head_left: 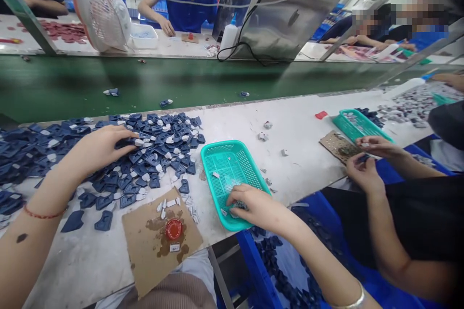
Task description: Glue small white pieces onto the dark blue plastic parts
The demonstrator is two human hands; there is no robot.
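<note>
My left hand (96,149) is over a heap of dark blue plastic parts (145,154) with pale grey tips. Between its thumb and fingers it pinches one dark blue part (125,143). My right hand (253,205) reaches into the near end of a green plastic basket (237,147). Its fingers curl down onto small grey pieces there, and whatever they grip is hidden. In front of me lies a stained cardboard sheet (143,231). It bears a red round cap (174,229), a small printed label piece (174,247) and several small whitish pieces (168,206).
A green conveyor belt (145,77) runs beyond the table (297,125). To the right, a co-worker's hands (368,174) work above another cardboard piece (337,147) near a second green basket (362,125). Below stands a blue crate (259,265) containing dark parts.
</note>
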